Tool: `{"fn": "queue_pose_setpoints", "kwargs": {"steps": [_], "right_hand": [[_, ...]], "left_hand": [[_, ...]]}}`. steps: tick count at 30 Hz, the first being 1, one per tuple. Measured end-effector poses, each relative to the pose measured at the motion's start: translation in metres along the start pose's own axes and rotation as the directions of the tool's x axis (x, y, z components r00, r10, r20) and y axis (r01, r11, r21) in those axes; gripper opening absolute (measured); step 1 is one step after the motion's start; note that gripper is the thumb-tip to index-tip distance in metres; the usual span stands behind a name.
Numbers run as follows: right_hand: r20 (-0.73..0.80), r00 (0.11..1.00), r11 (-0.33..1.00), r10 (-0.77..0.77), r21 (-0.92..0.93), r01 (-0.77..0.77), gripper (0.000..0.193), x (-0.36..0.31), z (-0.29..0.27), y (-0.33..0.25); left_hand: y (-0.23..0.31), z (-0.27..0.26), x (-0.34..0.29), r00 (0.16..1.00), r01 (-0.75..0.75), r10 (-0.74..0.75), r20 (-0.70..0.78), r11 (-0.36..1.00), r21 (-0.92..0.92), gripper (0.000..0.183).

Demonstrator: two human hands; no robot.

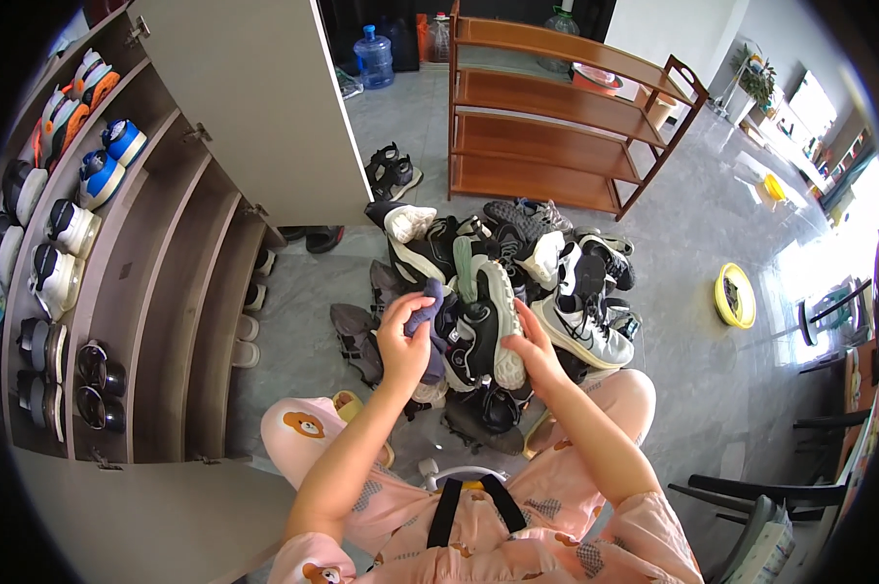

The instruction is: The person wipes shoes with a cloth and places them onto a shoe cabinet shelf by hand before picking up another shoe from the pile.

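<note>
My left hand (403, 343) grips a purple cloth (425, 308), my right hand (534, 347) a black-and-white shoe (502, 316); grey tiled floor (687, 321), wooden rack (546, 144) at one o'clock, cabinet (123, 302) at nine.

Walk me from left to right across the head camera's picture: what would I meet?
Blue shoes on a shelf → pale footwear → left hand holding a purple-grey cloth → white-soled black shoe → right hand on its sole → larger yellow basin → smaller yellow basin.
</note>
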State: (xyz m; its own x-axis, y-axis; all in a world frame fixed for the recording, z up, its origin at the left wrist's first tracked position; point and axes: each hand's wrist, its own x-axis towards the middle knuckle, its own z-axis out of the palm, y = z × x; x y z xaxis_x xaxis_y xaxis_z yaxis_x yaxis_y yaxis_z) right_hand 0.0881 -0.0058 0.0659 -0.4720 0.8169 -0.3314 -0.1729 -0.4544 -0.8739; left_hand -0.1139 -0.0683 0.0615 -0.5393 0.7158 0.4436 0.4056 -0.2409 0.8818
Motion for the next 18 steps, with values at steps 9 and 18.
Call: {"fn": "queue_pose_setpoints", "kwargs": {"steps": [9, 18], "right_hand": [[0.016, 0.993, 0.992, -0.118, -0.051, 0.119, 0.075, -0.006, 0.005, 0.002], [0.094, 0.994, 0.984, -0.061, -0.159, 0.075, 0.068, -0.003, 0.007, 0.017]], "left_hand": [[0.026, 0.020, -0.032, 0.928, -0.286, 0.199, 0.315, 0.922, 0.260, 0.040], [0.032, 0.015, -0.022, 0.921, -0.297, 0.178, 0.346, 0.896, 0.330, 0.038]]}}
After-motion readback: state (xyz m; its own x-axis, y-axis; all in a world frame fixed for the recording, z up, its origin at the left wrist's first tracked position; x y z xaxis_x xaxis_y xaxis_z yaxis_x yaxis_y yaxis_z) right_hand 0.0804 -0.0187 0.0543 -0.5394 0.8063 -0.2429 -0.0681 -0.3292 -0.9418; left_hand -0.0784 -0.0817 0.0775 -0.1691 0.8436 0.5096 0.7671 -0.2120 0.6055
